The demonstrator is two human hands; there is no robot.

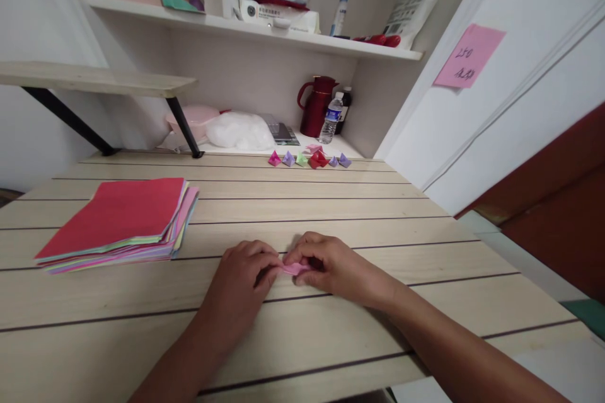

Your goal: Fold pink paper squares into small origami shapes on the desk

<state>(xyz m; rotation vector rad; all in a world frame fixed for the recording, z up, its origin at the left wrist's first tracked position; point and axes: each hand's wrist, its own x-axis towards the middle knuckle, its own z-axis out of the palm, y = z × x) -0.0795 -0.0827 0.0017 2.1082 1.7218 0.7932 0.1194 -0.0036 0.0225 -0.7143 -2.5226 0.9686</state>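
Observation:
A small folded piece of pink paper (295,268) is held just above or on the wooden table, between my two hands. My left hand (249,269) pinches its left end between thumb and fingers. From the other side, my right hand (326,263) grips the paper with thumb and curled fingers, which hide part of it. To the left lies a stack of coloured paper sheets (123,214) with a red sheet on top. Along the far edge of the table stands a row of small folded paper pieces (317,160) in pink, purple, green and red.
Behind the table, the lower shelf holds a dark red jug (317,107), a water bottle (331,118) and a white plastic bag (241,131). A raised wooden stand (94,78) on black legs is at the back left. A pink note (469,55) sticks to the right wall.

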